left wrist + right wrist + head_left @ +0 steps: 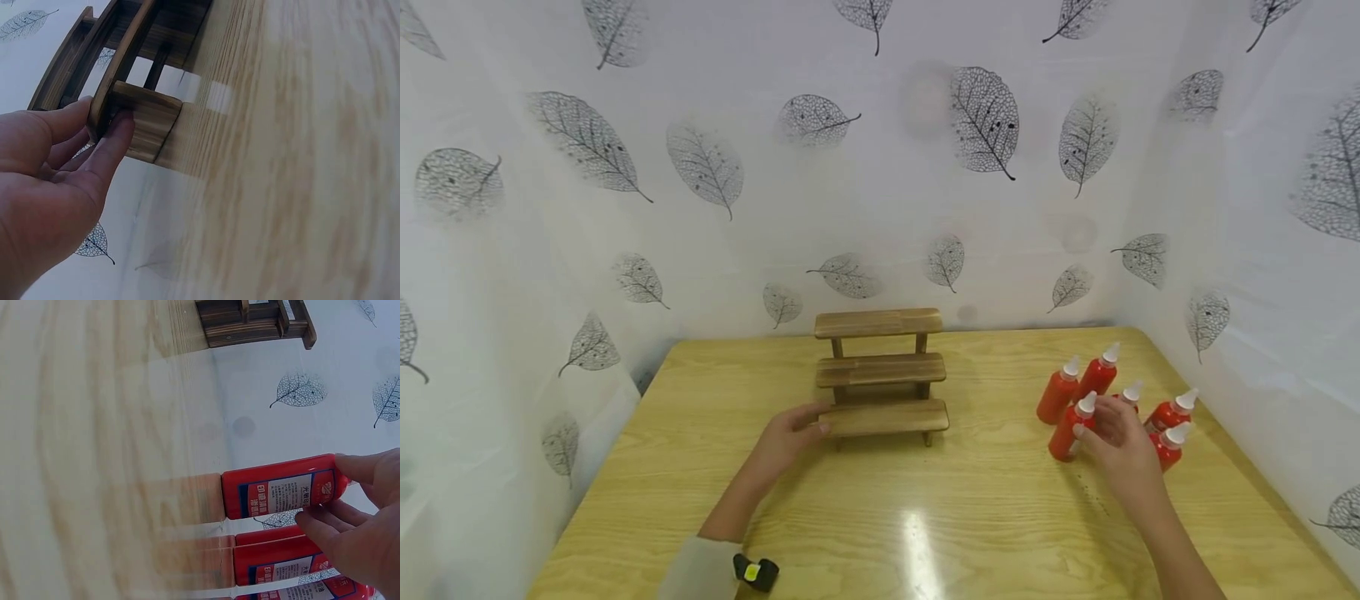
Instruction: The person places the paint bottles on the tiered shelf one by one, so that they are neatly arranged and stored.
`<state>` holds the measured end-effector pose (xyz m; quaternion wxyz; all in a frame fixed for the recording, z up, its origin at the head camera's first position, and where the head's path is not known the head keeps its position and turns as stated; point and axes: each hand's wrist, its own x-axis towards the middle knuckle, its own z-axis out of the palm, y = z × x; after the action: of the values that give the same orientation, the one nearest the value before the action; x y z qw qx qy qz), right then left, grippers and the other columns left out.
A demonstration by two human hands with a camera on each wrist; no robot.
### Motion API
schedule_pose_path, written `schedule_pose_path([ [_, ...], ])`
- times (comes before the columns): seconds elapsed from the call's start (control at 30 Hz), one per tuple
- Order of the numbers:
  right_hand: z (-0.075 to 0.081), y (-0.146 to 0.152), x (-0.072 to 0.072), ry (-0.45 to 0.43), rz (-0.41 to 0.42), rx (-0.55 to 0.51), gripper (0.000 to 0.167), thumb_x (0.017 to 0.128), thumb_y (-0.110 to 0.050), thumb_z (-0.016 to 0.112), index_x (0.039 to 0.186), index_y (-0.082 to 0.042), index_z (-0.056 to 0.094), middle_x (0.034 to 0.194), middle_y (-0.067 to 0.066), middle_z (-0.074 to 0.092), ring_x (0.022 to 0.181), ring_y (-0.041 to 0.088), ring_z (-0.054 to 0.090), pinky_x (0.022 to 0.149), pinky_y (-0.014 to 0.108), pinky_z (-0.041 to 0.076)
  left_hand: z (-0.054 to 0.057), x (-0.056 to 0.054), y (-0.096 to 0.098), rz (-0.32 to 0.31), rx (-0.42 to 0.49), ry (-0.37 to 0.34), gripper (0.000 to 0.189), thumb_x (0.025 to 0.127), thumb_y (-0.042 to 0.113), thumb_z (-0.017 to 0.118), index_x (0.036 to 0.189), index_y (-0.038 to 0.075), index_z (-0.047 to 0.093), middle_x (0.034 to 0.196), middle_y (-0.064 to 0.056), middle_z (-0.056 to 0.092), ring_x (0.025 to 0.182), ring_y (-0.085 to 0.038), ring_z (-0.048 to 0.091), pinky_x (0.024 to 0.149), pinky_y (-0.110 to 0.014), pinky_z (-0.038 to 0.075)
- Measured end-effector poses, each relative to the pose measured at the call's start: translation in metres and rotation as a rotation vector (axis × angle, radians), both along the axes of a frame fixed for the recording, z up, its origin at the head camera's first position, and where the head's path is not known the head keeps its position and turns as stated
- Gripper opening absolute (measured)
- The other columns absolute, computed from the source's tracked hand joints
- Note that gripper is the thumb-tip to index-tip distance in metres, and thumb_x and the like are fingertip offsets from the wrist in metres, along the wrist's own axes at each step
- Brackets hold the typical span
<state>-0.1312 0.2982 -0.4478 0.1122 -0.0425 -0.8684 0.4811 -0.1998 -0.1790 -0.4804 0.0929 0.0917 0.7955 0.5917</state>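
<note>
A three-step wooden stand (pixel 882 417) is upright near the back of the table. My left hand (pixel 784 442) pinches the left end of its lowest step; in the left wrist view the thumb and fingers (pixel 111 147) lie on either side of that board. On the right, my right hand (pixel 1123 442) holds a red squeeze bottle (pixel 1064 435) near its shoulder, below the white pointed cap. The right wrist view shows this red bottle (pixel 281 490) with a blue-edged printed label, thumb on one side and fingers on the other.
Several more red bottles with white tips surround the right hand, among them one red bottle (pixel 1056 397) behind the held one and another red bottle (pixel 1167 414) at the right. The wood-grain table (pixel 850 517) meets a leaf-patterned curtain (pixel 880 208) behind and at both sides.
</note>
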Motion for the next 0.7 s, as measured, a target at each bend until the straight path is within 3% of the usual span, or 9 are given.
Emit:
schedule_pose_path([
  [0.13, 0.001, 0.000, -0.001, -0.054, 0.010, -0.012, 0.068, 0.099, -0.035, 0.064, 0.151, -0.005, 0.032, 0.149, 0.025, 0.046, 0.134, 0.045, 0.048, 0.082, -0.001, 0.042, -0.002, 0.000, 0.000, 0.010, 0.013, -0.001, 0.047, 0.100, 0.027, 0.065, 0.142, 0.007, 0.057, 0.150, -0.020, 0.050, 0.140, -0.040, 0.046, 0.113, -0.056, 0.040],
  [0.33, 0.001, -0.003, -0.001, -0.031, 0.002, -0.011, 0.067, 0.100, -0.034, 0.064, 0.151, -0.004, 0.033, 0.147, 0.025, 0.047, 0.131, 0.047, 0.048, 0.083, -0.001, 0.042, -0.004, 0.000, 0.001, 0.029, 0.025, -0.002, 0.045, 0.100, 0.026, 0.064, 0.141, 0.009, 0.058, 0.150, -0.017, 0.051, 0.140, -0.038, 0.046, 0.114, -0.056, 0.040],
  [0.47, 0.004, -0.006, -0.004, 0.002, -0.005, 0.021, 0.068, 0.098, -0.035, 0.067, 0.151, -0.006, 0.036, 0.145, 0.022, 0.050, 0.128, 0.039, 0.052, 0.083, -0.002, 0.042, -0.002, 0.000, 0.002, 0.021, 0.024, -0.002, 0.047, 0.100, 0.028, 0.064, 0.143, 0.009, 0.057, 0.151, -0.018, 0.050, 0.141, -0.038, 0.045, 0.114, -0.056, 0.039],
  [0.63, 0.017, -0.016, -0.013, 0.071, 0.013, 0.043, 0.065, 0.096, -0.032, 0.070, 0.149, -0.008, 0.041, 0.141, 0.019, 0.056, 0.115, -0.002, 0.055, 0.085, -0.001, 0.042, -0.003, 0.000, 0.002, 0.025, 0.024, -0.016, 0.046, 0.100, 0.028, 0.064, 0.142, 0.012, 0.058, 0.152, -0.016, 0.049, 0.142, -0.037, 0.044, 0.115, -0.056, 0.039],
  [0.7, 0.025, -0.022, -0.017, 0.086, 0.035, 0.028, 0.066, 0.096, -0.031, 0.071, 0.150, -0.009, 0.041, 0.140, 0.019, 0.057, 0.112, -0.008, 0.054, 0.085, 0.000, 0.043, -0.002, 0.001, 0.002, 0.032, 0.021, -0.020, 0.046, 0.100, 0.029, 0.065, 0.142, 0.013, 0.058, 0.152, -0.014, 0.049, 0.143, -0.036, 0.043, 0.115, -0.056, 0.038],
])
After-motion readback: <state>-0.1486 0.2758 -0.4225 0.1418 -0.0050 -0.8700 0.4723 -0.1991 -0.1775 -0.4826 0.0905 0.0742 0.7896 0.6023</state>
